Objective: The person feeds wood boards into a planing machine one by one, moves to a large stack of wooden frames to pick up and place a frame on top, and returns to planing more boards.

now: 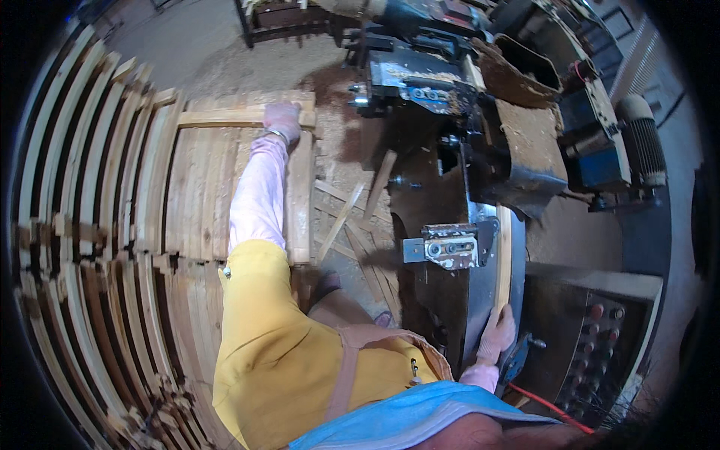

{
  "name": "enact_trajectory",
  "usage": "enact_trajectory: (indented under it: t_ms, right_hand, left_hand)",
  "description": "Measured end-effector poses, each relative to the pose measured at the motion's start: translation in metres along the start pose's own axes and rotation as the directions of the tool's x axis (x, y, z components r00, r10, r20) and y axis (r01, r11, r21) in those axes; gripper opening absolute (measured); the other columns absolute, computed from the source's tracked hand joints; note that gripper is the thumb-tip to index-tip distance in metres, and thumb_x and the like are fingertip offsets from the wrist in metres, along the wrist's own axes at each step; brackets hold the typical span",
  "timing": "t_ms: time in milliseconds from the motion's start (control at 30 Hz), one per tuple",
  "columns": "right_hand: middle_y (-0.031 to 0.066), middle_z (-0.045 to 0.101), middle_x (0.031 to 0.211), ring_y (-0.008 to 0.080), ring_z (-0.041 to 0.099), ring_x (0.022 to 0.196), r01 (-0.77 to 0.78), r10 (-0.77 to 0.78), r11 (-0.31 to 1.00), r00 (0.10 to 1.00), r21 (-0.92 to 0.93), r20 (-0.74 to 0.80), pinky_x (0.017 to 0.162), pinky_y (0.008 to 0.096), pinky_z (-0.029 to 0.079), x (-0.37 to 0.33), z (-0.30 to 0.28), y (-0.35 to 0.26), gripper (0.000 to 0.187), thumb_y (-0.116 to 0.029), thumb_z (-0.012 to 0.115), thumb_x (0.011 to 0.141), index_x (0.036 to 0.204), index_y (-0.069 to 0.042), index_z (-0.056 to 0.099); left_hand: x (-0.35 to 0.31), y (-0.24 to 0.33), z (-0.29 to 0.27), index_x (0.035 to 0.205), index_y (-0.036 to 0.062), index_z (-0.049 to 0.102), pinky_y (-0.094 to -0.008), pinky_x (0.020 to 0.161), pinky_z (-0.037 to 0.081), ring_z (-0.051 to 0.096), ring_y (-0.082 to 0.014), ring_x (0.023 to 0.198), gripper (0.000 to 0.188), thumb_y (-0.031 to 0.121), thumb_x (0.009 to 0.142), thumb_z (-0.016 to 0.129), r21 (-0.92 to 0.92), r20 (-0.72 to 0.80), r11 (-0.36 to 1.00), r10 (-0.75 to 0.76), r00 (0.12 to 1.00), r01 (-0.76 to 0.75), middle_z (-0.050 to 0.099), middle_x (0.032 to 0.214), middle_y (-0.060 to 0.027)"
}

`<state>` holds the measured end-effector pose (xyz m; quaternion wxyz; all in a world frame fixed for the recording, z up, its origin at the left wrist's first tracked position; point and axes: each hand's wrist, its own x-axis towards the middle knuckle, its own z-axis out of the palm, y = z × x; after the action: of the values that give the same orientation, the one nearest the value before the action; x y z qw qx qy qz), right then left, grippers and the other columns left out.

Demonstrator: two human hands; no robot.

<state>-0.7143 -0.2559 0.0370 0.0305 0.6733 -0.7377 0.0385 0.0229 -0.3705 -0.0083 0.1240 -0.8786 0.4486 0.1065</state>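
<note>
On stack (206, 187) and machine (454, 300), hands (282, 120) (502, 331) curl around wooden strips (221, 118) (503, 259).

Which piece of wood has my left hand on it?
The pale strip lying crosswise over the far end of the stacked boards, with your left hand near its right end. Those boards run away from you instead.

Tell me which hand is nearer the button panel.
Right. The right hand holds the near end of a wood strip, left of the button panel. The left hand is much farther off, at upper left, gripping another strip over the wood stack.
</note>
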Motion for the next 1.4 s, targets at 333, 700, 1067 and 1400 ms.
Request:
enact_trajectory:
  t_ms: [333,700,1067,1400]
  right_hand:
    - [0.0187,0.071,0.126,0.0343,0.068,0.115,0.134,-0.090,0.850,0.990,0.510,-0.110,0.102,0.0407,0.051,0.130,0.034,-0.101,0.044,-0.034,0.064,0.101,0.129,-0.001,0.068]
    - [0.0187,0.071,0.099,0.0379,0.064,0.092,0.610,-0.599,0.664,0.780,0.433,-0.181,0.084,0.0472,0.051,-0.002,0.031,-0.148,0.036,-0.021,0.074,0.088,0.123,-0.010,0.072]
    - [0.0143,0.074,0.107,0.0356,0.069,0.099,0.621,-0.749,0.630,0.645,0.466,0.153,0.090,0.0456,0.055,-0.026,0.062,-0.098,0.038,-0.023,0.075,0.087,0.124,-0.012,0.073]
    - [0.0130,0.072,0.128,0.0296,0.067,0.122,0.411,-0.846,0.461,0.472,0.786,0.249,0.106,0.0370,0.050,-0.062,0.093,-0.108,0.041,-0.029,0.069,0.094,0.131,-0.010,0.071]
  left_hand:
    - [-0.272,-0.122,0.112,0.111,0.0134,0.069,-0.0430,0.109,0.040,0.056,-0.0340,0.123,0.037,0.011,0.074,0.072,0.010,-0.232,0.935,0.347,0.909,-0.355,0.065,0.116,-0.0155]
    - [-0.293,-0.067,0.147,0.162,0.0084,0.027,-0.0587,0.121,0.023,0.031,-0.0377,0.151,0.107,0.064,0.080,0.068,-0.403,-0.025,0.536,-0.817,0.576,0.742,0.034,0.165,-0.0174]
    - [-0.402,-0.217,0.228,0.130,0.0018,0.061,-0.0476,0.101,0.053,0.067,-0.0439,0.116,0.059,0.031,0.080,0.076,-0.694,0.135,0.404,-0.740,0.659,0.596,0.070,0.121,-0.0271]
    - [-0.639,-0.037,0.276,0.113,-0.0034,0.066,-0.0438,0.082,0.058,0.072,-0.0335,0.093,0.039,0.024,0.086,0.071,-0.834,0.437,-0.025,-0.640,0.631,0.552,0.073,0.102,-0.0206]
